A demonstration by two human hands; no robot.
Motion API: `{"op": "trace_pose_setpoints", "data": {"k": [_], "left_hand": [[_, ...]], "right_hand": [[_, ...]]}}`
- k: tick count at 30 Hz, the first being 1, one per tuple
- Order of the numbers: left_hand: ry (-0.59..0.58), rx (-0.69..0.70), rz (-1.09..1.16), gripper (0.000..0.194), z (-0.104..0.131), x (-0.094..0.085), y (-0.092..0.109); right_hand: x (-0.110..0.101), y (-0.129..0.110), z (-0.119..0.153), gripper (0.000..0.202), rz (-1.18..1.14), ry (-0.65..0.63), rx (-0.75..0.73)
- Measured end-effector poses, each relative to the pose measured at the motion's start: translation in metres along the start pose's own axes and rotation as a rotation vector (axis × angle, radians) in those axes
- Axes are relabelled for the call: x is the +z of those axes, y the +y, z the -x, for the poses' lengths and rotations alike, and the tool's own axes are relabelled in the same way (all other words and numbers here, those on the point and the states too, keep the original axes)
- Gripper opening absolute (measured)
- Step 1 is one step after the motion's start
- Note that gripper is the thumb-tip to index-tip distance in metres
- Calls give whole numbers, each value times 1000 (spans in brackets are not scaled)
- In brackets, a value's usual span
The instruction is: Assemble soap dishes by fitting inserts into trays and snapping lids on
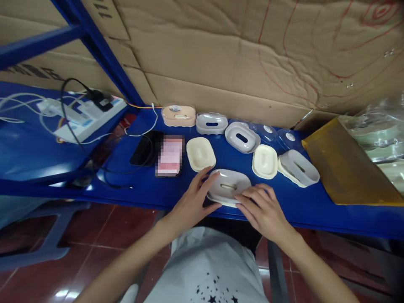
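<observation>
At the table's front edge lies a small oval plastic box, with a grey slotted lid (232, 176) over a cream base (229, 205) of which only a thin front rim shows. My left hand (198, 195) grips its left end, fingers over the rim and thumb at the front. On the right end, my right hand (260, 204) has its fingertips on the lid's edge and its thumb low at the front. Just behind my left hand sits a cream tray (201, 154). Another cream tray (265, 161) lies beyond my right hand.
Behind stand a peach box (179, 115), a grey slotted box (211, 123), a grey lid (242, 137) and clear covers (267, 132). A tilted grey lid (301, 167) is at right, beside a carton (350, 164). Phones (169, 155), cables and a power strip (91, 120) occupy the left.
</observation>
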State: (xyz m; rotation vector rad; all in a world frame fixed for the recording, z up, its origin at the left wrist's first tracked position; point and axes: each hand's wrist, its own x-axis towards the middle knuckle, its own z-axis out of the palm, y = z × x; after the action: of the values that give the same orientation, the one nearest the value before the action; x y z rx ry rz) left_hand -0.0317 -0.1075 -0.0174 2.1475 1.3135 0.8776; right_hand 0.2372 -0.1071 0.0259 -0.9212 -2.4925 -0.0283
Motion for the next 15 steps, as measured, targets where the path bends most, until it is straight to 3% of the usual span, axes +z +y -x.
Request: {"op": "trace_pose_setpoints", "data": {"k": [8, 12, 15], "left_hand": [[-35, 137, -162, 63, 2, -3, -3], [-79, 159, -173, 63, 4, -5, -5], [-105, 153, -165, 66, 4, -7, -6]], "right_hand": [[14, -9, 11, 25, 103, -34, -51], [17, -14, 13, 28, 93, -55, -75], [-2, 5, 4, 28, 15, -65, -64]]}}
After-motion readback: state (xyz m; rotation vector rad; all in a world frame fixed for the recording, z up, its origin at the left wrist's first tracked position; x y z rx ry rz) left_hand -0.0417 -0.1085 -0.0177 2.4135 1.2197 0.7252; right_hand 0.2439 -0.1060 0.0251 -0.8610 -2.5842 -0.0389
